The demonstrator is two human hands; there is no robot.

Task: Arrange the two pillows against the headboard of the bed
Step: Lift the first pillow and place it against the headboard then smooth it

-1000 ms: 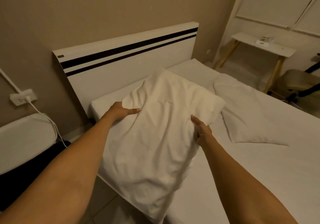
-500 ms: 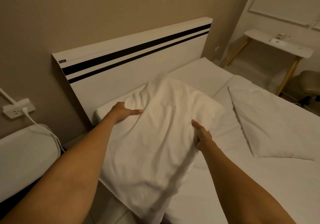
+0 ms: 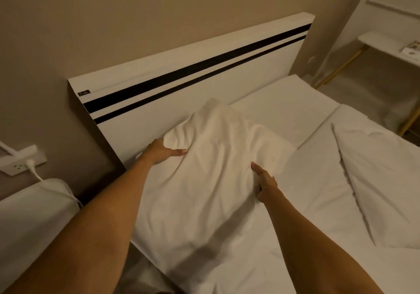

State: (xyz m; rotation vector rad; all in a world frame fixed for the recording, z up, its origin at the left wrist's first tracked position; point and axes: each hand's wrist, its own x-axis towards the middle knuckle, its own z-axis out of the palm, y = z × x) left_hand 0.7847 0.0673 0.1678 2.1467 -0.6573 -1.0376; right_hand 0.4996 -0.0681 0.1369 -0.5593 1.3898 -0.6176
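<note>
Two hands grip first pillow point(image 3: 209, 171) by its sides: left hand point(image 3: 159, 151), right hand point(image 3: 264, 185); top corner near striped headboard point(image 3: 204, 73). Second pillow point(image 3: 384, 180) lies flat, right side of bed. Risk: limp pillow slumps off near mattress edge point(image 3: 147, 243) if released early.

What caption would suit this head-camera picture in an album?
Both hands, left hand and right hand, carry a white pillow toward the striped headboard; a second pillow waits.
</note>
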